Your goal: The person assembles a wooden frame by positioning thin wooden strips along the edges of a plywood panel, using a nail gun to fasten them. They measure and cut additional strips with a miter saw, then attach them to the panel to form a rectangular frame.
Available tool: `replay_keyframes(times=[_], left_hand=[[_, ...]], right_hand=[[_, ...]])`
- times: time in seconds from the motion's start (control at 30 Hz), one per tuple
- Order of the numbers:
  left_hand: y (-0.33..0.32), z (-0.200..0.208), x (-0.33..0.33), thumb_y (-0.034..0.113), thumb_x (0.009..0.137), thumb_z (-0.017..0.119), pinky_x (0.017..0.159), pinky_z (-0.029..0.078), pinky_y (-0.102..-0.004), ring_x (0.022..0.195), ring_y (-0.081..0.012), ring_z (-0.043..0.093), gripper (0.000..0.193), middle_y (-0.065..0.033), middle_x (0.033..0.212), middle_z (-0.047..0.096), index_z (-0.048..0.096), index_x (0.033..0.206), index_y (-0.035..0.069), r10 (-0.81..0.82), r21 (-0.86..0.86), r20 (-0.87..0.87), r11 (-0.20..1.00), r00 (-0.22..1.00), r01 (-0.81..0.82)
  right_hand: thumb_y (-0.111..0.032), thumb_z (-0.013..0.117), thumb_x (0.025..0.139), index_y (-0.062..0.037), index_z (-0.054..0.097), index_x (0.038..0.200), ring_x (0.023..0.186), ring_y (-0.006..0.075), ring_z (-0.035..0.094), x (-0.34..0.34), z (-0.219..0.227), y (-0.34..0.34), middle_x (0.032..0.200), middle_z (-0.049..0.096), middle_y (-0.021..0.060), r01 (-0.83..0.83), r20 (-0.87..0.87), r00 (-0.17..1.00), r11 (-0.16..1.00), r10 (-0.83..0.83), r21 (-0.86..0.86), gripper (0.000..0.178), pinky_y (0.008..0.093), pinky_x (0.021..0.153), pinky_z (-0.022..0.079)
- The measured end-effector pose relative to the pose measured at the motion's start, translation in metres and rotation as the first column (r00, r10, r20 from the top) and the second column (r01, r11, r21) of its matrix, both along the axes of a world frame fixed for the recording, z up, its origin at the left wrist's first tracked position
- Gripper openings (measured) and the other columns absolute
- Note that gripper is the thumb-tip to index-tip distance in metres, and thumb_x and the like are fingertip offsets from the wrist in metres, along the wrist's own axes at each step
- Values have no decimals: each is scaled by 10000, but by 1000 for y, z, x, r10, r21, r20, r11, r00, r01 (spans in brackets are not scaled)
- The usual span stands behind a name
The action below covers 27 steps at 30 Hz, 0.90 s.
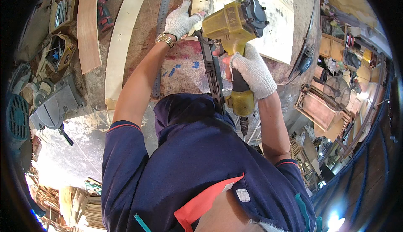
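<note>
My right hand [254,70], in a white knit glove with bare fingertips, is wrapped round the black grip of a yellow and black air nail gun [228,24]. The gun's long dark magazine points down toward my body, and its nose is near the edge of a pale wooden board [275,35]. My left hand [181,21], gloved the same way, rests at the board's left edge with thumb and fingers spread. A long metal ruler [163,35] lies beside that hand. The nail gun hides part of the board.
Left of the ruler lie a pale curved wood strip [119,51] and a browner strip [89,30], with a red and black power tool [105,18] between them. A small box of loose hardware [62,52] and a grey machine [54,108] stand farther left. A fan [337,88] is at right.
</note>
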State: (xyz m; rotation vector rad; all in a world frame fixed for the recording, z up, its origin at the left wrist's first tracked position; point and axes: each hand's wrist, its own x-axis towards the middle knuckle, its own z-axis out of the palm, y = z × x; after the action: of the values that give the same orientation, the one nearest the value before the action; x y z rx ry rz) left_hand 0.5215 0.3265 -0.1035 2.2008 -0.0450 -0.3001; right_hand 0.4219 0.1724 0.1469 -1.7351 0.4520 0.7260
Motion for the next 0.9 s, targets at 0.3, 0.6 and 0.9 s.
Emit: replay_keyframes(times=[0.3,0.6,0.9], left_hand=[[5,-6,0,729,842,637,1039,495,-470,1252,-440,619,1084,-318,1417,573,290,1618,57,25,-14,131,1000,991,-23],[3,7,7,626,885,682,1176,381,-420,1435,-401,463,1004,-235,1577,451,329,1591,7,-4,-26,30,1000,1000,5],[7,12,2,624,914,654,1161,386,-475,1400,-437,474,961,-285,1519,490,326,1600,36,-5,346,190,936,982,-62]], right_hand=[[-36,601,888,51,598,1184,574,118,602,-16,20,1,964,688,96,96,81,993,991,-88,-94,309,282,536,522],[-119,651,759,-32,595,1275,831,356,726,-96,42,-76,889,715,231,169,180,979,858,-91,-485,526,428,783,564],[-81,651,811,1,600,1172,642,189,687,-162,29,-173,851,688,128,417,222,907,831,-357,-369,374,345,622,550]])
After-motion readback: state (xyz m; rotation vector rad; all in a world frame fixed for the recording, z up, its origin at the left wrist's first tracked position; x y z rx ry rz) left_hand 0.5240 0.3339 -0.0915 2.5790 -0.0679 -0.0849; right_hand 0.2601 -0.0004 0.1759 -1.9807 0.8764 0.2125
